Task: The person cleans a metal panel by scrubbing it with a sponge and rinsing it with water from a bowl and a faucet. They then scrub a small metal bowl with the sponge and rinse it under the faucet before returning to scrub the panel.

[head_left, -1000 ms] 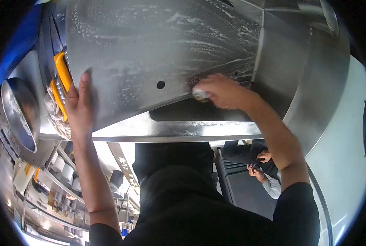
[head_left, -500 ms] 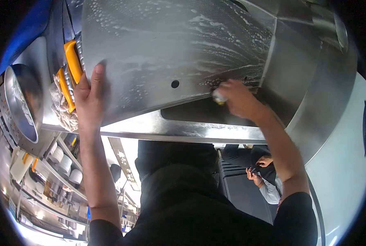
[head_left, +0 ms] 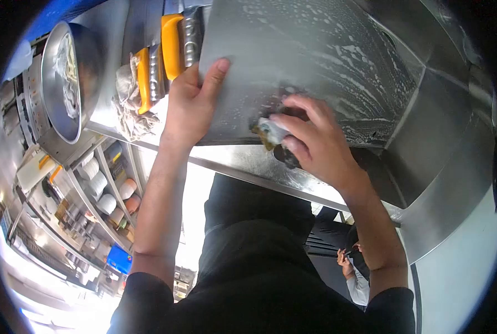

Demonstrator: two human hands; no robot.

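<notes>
A large flat grey metal sheet [head_left: 271,50], streaked with soap suds, lies tilted over the sink [head_left: 443,111]. My left hand [head_left: 192,108] grips its left edge, thumb on top and fingers hidden beyond the edge. In my right hand [head_left: 315,133] is a soapy sponge [head_left: 271,132], yellowish and white, pressed against the sheet near its lower edge. Just left of my left hand lie two yellow-handled knives, one knife [head_left: 171,47] closer to the sheet and another knife [head_left: 143,80] beside it. A crumpled wet cloth [head_left: 134,103] sits next to them.
At the left stands a steel bowl [head_left: 62,83] with something whitish and wet inside. Below it are shelves with stacked bowls [head_left: 98,182] and a blue container [head_left: 119,259]. The sink's front rim [head_left: 248,177] runs before my body. Another person's hand [head_left: 346,263] shows at lower right.
My right hand has swept the sponge leftward along the sheet's lower edge. My left hand still holds the left edge. The view has shifted, so the knives and bowl appear farther right.
</notes>
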